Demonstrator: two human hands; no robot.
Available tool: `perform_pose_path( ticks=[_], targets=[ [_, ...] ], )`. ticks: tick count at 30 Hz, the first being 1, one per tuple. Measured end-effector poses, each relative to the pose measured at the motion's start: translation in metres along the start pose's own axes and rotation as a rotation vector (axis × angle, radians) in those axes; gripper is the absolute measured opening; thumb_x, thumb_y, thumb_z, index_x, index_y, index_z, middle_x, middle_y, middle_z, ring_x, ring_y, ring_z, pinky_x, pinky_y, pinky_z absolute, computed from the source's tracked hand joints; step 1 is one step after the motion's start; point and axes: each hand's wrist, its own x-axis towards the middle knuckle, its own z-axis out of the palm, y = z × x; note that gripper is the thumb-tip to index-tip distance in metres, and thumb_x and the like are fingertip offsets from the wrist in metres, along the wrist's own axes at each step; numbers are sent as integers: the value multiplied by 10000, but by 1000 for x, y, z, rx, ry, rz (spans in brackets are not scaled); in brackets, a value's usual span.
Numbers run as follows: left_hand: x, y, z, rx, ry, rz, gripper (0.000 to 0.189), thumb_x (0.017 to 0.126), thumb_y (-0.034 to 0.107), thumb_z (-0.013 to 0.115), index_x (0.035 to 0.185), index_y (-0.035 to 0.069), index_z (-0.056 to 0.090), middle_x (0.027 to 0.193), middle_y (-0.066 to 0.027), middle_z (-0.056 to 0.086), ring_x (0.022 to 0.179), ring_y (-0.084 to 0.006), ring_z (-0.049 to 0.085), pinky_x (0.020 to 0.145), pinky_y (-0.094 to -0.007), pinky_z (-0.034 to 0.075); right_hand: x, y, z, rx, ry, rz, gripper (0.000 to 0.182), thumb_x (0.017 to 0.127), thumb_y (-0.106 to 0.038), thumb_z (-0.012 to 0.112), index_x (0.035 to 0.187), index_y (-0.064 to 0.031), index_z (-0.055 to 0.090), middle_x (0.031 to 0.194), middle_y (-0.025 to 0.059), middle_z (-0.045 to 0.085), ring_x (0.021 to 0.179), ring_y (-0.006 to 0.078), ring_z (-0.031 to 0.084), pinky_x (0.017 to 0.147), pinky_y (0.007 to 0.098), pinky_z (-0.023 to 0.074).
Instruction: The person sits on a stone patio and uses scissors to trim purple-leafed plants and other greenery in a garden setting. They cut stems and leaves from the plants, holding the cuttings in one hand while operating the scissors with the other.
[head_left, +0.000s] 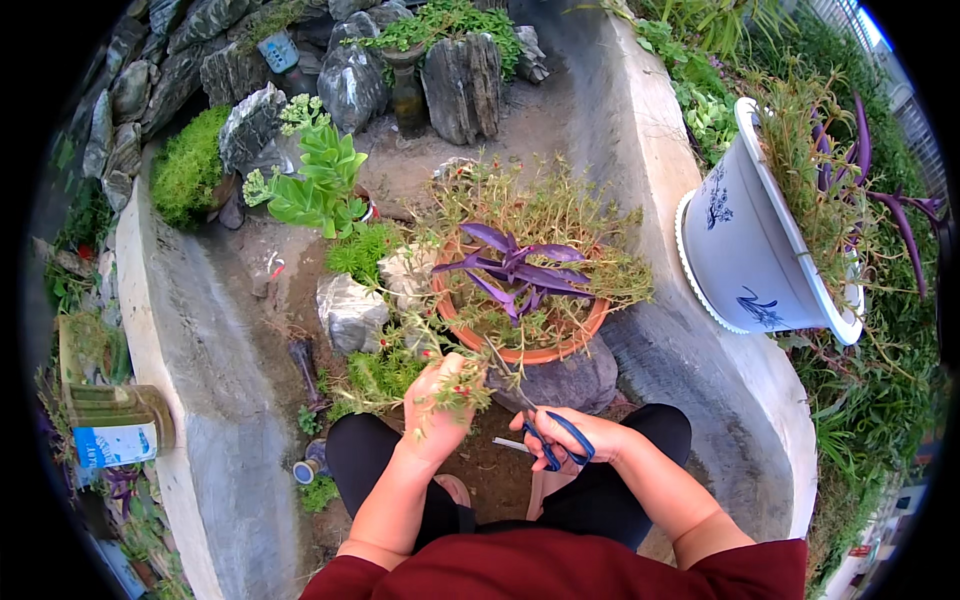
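My left hand (439, 409) is closed around a bunch of thin green stems with small red flowers, just below the rim of a round terracotta-coloured pot (574, 350). In my right hand (574, 439) is a pair of scissors (574, 435) with dark blue handles. Their blades point up and left towards the stems beside the pot's rim; leaves partly hide the tips. The pot holds a plant with long purple leaves (517, 270) among thin, partly dried greenery (525, 199). A large grey stone (574, 379) lies under the pot's near side.
Pale stones (350, 313) and a leafy green plant (319, 180) stand left of the pot. Curved concrete walls (652, 112) run along both sides. A white planter with blue decoration (750, 240) rests on the right wall, a cut plastic container (120, 424) at the left wall.
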Motion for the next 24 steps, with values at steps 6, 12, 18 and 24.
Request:
perform_pose_path(
  ticks=[6,12,18,24],
  targets=[
    [1,7,1,-70,9,-12,176,743,45,659,789,39,489,676,-112,564,628,-284,549,570,-321,438,2,-12,7,-177,188,-9,512,889,-481,447,1046,0,529,648,4,482,540,85,496,481,223,453],
    [-3,6,-9,-174,-62,-121,258,699,64,695,861,40,495,698,-88,554,675,-252,573,604,-334,452,0,-3,15,-90,227,-60,414,877,-410,524,929,-1,561,577,-9,462,469,68,460,424,205,424],
    [21,6,-28,-241,-97,-92,504,652,36,732,1068,50,448,818,-76,488,756,-210,544,657,-307,436,-6,27,17,99,57,-177,429,930,-391,399,1164,-31,388,754,-4,435,692,70,469,796,299,491],
    [49,-14,-16,15,45,215,325,673,-8,641,964,51,508,869,-127,526,716,-320,543,646,-355,452,12,22,16,154,51,-109,584,897,-542,327,1185,-35,358,814,7,444,704,73,480,822,301,486]
  ],
)
